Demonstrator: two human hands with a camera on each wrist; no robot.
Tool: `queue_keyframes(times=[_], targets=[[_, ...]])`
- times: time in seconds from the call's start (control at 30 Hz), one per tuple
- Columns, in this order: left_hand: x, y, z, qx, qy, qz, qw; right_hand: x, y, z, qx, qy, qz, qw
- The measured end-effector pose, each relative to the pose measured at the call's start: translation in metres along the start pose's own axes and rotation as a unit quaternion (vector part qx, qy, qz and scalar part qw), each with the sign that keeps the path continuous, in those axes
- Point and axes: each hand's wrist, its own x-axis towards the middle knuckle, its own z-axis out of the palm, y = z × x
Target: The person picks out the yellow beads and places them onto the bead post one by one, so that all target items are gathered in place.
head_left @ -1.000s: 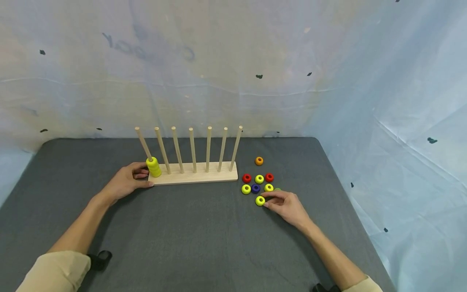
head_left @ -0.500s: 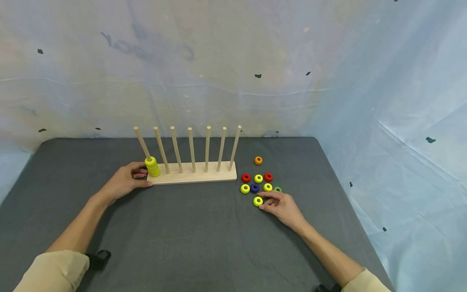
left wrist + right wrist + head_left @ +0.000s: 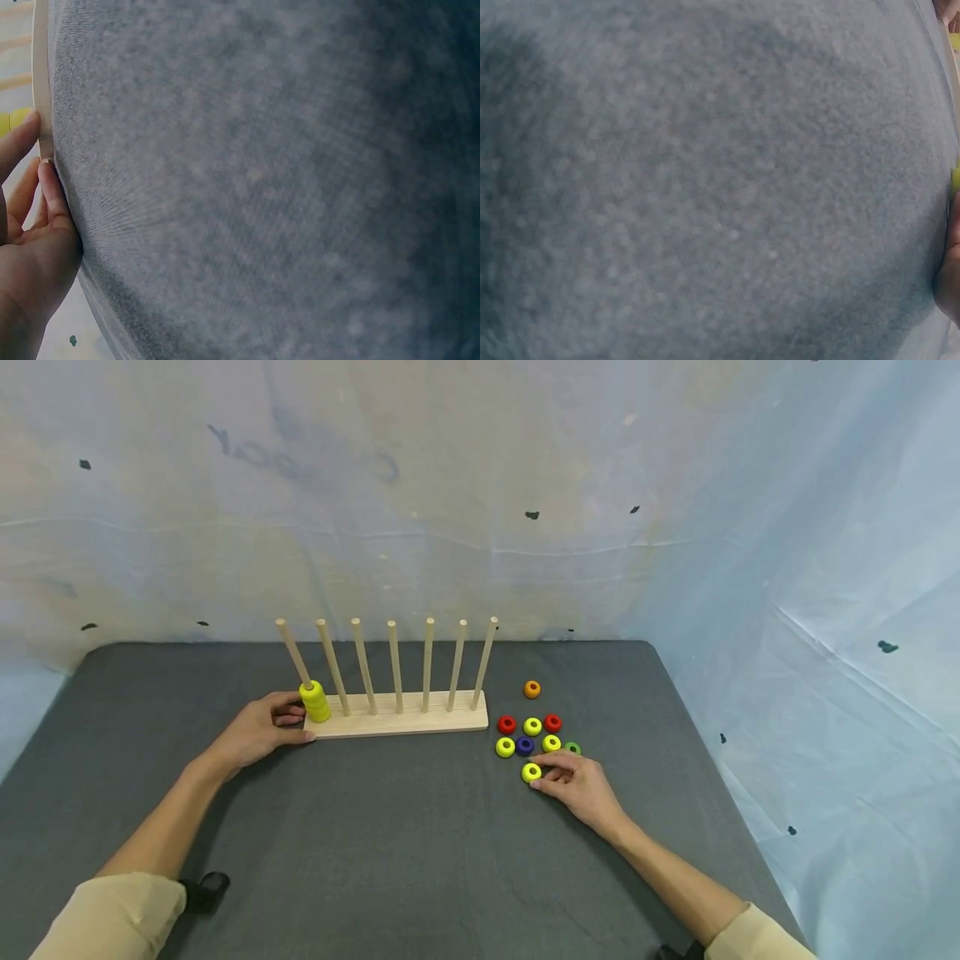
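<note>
A wooden peg board (image 3: 405,723) with a row of upright pegs lies on the dark table. Yellow rings (image 3: 315,702) are stacked at the foot of its leftmost peg. My left hand (image 3: 251,733) grips the board's left end, thumb at the front edge; the left wrist view shows the thumb and fingers on either side of the board (image 3: 43,97). Right of the board, my right hand (image 3: 587,789) pinches a yellow ring (image 3: 531,773) between thumb and forefinger, low over the table. In the right wrist view only part of this hand (image 3: 949,277) shows at the edge.
Loose rings lie just beyond my right hand: a blue ring (image 3: 525,746), a green ring (image 3: 573,748), two red rings (image 3: 506,725) and several yellow rings (image 3: 532,727). An orange ring (image 3: 532,689) sits farther back. Pale sheeting (image 3: 465,527) hangs behind the table (image 3: 390,843).
My right hand has moved slightly left, its thumb and forefinger now around the near yellow ring, which has shifted a little left. More of the green ring shows. My left hand keeps its place.
</note>
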Motion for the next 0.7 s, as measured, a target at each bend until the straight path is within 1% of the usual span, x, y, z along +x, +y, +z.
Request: queue_keyframes(times=[0.23, 0.47, 0.7], targets=[[0.0003, 0.0004, 0.0003, 0.003, 0.002, 0.001, 1.0000, -0.0024, 0.0005, -0.0015, 0.019, 0.008, -0.012, 0.9997], [-0.0013, 0.0014, 0.0004, 0.003, 0.005, -0.004, 1.0000, -0.0038, 0.0014, -0.0025, 0.042, 0.001, -0.014, 0.9990], [-0.0042, 0.0029, -0.0003, -0.003, 0.005, -0.006, 1.0000, -0.0039, -0.0025, -0.0052, 0.066, -0.010, -0.019, 0.9976]])
